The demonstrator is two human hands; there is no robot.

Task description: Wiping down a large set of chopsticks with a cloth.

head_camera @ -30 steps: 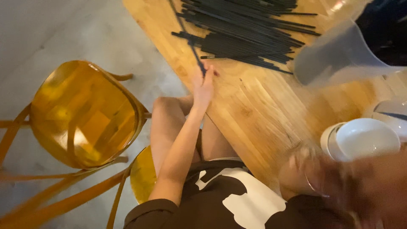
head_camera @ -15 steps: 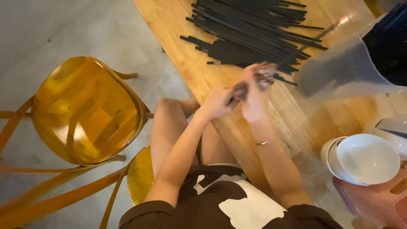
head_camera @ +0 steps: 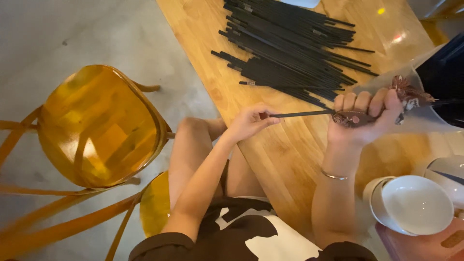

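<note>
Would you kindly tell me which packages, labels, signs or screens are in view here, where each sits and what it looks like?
Patterned sleeve: narrow dark wrapper with reddish pattern, in the right hand, a black chopstick entering it from the left hand.
No signs, screens or labels show.

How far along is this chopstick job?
Barely started, judging by what is visible. The left hand holds one black chopstick by its end, the right hand grips it in a patterned cloth. A big pile of chopsticks remains on the wooden table; no finished ones show.
</note>
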